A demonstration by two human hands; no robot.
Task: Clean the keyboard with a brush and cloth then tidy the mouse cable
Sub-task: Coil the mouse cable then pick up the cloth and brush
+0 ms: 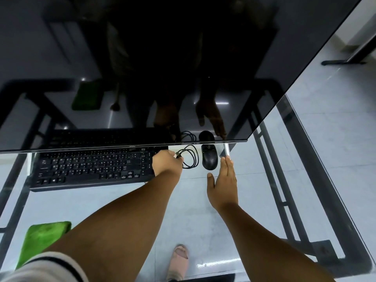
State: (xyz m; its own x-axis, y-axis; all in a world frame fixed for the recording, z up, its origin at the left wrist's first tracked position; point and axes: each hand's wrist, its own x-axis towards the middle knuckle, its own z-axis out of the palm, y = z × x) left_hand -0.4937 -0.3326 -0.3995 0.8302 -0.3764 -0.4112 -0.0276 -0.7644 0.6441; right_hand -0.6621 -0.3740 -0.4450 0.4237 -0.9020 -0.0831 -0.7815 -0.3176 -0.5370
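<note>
Cable-tidying looks to me like the step in hand, and the mouse is my landmark for all of it. Nearest me, well short of the mouse and off to its left, the green cloth [43, 239] lies at the front edge of the glass tabletop [114, 202]; I see no brush anywhere.

Closer in, my right hand [222, 186] is flat and open, fingers together, holding nothing, just right of the mouse and a little nearer me, with its fingertips [226, 159] level with the mouse's side. My left hand [165, 162] is just left of the mouse, beyond the coil, pinched shut on the plug end of the cable [190, 158]. That cable lies in loose loops on the glass between my left hand and the mouse [209, 157]. The keyboard [91, 167] sits further left, its far edge tucked under the monitor [142, 68].

My worries: the loops are loose, so a pull on the plug could spring them open or drag the light mouse across the slick glass. My left wrist is over the keyboard's right end and could nudge it. The monitor's lower edge hangs just behind the mouse, so lifting either hand carelessly could knock it.
</note>
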